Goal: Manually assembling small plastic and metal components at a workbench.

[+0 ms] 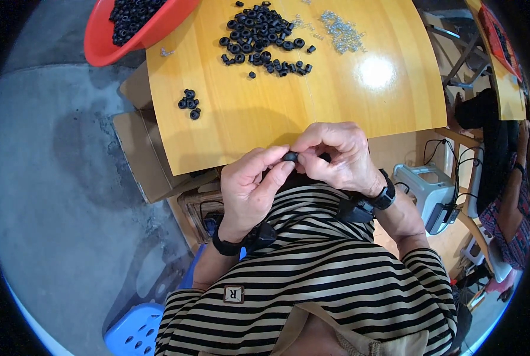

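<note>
Pinching, head view: left hand point(250, 181) has a small black part point(290, 156) between thumb and forefinger.
Right hand point(339, 157): thumb and forefinger closed on same part from its right side; other fingers curled. Dark patch inside the curl, can't tell if that's a second part.
Part position: in front of the striped shirt point(312, 261), just off the table's near edge.
Table point(395, 107): yellow, wood-look, glare spot right of middle.
Main pile point(256, 35): loose black ring-like parts, far side of table, strays around it.
Small group point(189, 104): a few black parts, left side, well apart from main pile.
Clear bits point(341, 32): heap right of main pile, too small to make out.
Red bowl point(164, 21): far left corner, black parts inside; support under it hidden.
Wrists: black band on each.
Floor, left: cardboard box point(137, 142) beside table, blue stool point(134, 326) lower down.
Right side: white stool point(419, 184); co-worker point(508, 219) near a second table.
</note>
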The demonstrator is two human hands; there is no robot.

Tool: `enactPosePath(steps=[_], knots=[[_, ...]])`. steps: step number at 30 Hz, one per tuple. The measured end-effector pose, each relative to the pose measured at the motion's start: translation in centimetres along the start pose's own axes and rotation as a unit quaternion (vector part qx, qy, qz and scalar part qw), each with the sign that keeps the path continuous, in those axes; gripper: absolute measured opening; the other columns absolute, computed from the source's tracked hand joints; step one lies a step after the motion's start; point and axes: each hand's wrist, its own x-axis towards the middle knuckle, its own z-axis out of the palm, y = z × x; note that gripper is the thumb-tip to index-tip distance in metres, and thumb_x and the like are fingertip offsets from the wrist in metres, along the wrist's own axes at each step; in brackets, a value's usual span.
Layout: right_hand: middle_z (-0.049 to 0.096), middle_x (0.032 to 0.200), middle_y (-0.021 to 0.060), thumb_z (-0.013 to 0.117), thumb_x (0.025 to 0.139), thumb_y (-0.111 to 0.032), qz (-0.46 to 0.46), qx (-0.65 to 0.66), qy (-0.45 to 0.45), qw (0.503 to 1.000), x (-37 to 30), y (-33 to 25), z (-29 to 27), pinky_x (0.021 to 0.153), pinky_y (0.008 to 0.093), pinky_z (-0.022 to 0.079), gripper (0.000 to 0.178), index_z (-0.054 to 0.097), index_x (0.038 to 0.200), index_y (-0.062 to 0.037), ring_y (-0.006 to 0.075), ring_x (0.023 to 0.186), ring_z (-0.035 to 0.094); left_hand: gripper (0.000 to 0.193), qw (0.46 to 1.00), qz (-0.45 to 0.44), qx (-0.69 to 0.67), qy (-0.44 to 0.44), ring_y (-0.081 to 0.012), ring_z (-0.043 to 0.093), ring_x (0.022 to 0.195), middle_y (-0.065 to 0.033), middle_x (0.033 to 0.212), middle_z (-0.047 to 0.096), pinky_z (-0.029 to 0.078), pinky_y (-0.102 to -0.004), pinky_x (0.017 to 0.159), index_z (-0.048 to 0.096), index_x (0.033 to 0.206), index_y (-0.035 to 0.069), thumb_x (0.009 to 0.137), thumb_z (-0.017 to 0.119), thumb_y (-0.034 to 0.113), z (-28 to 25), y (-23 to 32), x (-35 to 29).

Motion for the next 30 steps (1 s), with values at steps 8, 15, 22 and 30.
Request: enactPosePath(steps=[8, 15, 22, 30], knots=[[0.065, 0.095, 0.0094, 0.068, 0.085, 0.003, 0.021, 0.18, -0.018, 0.983, -1.1, 0.9, 0.9, 0.072, 0.0259, 0.056, 0.024, 0.063, 0.109, 0.0035, 0.0139, 0.082, 0.067, 0.018, 0.99, -0.071, -0.114, 0.028, -0.0091, 0.062, 0.069, -0.0058, 0.078, 0.068, 0.05, -0.0206, 0.065, 0.066, 0.103, -0.006, 0.093, 0.062, 0.009, 0.2, 0.4, 0.1], [0.062, 0.091, 0.0086, 0.069, 0.084, 0.004, 0.011, 0.192, 0.018, 0.981, -1.2, 1.0, 1.3, 0.07, 0.0252, 0.054, 0.023, 0.065, 0.106, 0.0023, 0.0126, 0.079, 0.062, 0.018, 0.988, -0.029, -0.142, 0.044, -0.0103, 0.061, 0.083, -0.0082, 0.093, 0.066, 0.049, -0.0223, 0.073, 0.064, 0.108, -0.006, 0.092, 0.061, 0.003, 0.0, 0.4, -0.1], [0.064, 0.087, 0.0025, 0.072, 0.084, -0.003, 0.005, 0.164, 0.03, 0.986, -1.3, 1.1, 1.4, 0.066, 0.0209, 0.05, 0.021, 0.067, 0.103, -0.0036, 0.0069, 0.077, 0.06, 0.024, 0.992, 0.028, -0.123, 0.015, -0.0125, 0.061, 0.089, -0.009, 0.1, 0.064, 0.049, -0.0249, 0.081, 0.064, 0.11, -0.004, 0.086, 0.063, -0.009, -0.2, 0.3, 0.1], [0.063, 0.091, 0.0099, 0.063, 0.087, 0.004, 0.006, 0.142, 0.007, 0.99, -1.2, 0.4, 0.9, 0.067, 0.0228, 0.054, 0.017, 0.065, 0.104, 0.0046, 0.0122, 0.076, 0.063, 0.026, 0.982, -0.001, -0.185, 0.031, -0.011, 0.061, 0.084, -0.0089, 0.099, 0.066, 0.048, -0.0219, 0.074, 0.065, 0.11, -0.003, 0.085, 0.064, -0.009, -0.3, 0.0, 0.0]])
